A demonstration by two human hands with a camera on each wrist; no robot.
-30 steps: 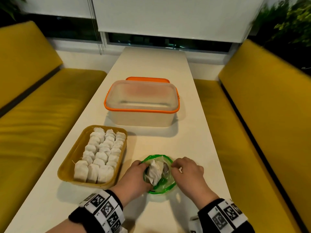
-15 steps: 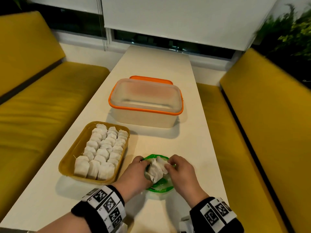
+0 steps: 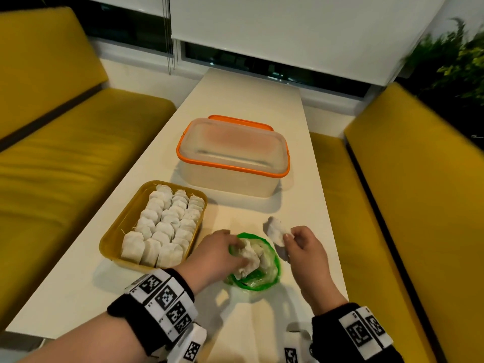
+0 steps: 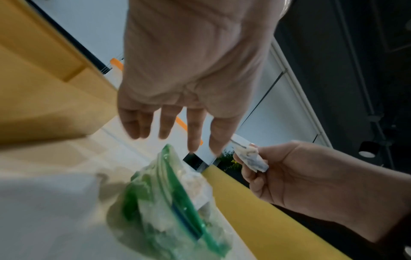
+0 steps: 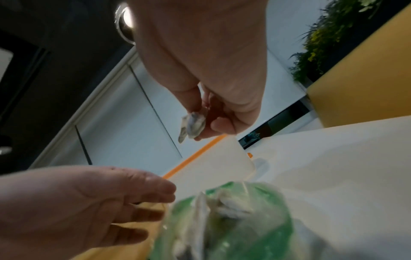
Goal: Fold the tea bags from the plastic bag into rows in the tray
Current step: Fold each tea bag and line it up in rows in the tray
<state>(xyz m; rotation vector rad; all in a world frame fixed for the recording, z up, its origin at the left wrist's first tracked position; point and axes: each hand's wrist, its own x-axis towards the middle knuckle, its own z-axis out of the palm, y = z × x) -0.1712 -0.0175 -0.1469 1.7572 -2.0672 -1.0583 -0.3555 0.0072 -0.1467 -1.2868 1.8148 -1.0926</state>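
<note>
R hand [image 3: 301, 244] pinches one tea bag [image 3: 275, 230] above worktop [image 3: 301, 142], beside plastic bag [image 3: 264, 273]. L hand [image 3: 217, 251] relaxed, fingers apart, at bag mouth. Bag likely light, soft, tearable: hold by edges. Tray [image 3: 115, 231] left, rows nearly full.

- Tea bags [image 3: 162, 226], left of centre in the head view: off-white, in a mustard-yellow tray [image 3: 115, 231].
- Plastic bag [image 3: 264, 273], lower centre: clear with a green rim.
- Container [image 3: 233, 163], centre: frosted translucent with an orange rim.
- Table [image 3: 251, 100]: cream.
- Benches [image 3: 78, 153], both sides: mustard yellow.
- Wristbands [image 3: 162, 302], bottom: black with black-and-white square code markers.
- Plant [image 3: 455, 56], upper right: green.
</note>
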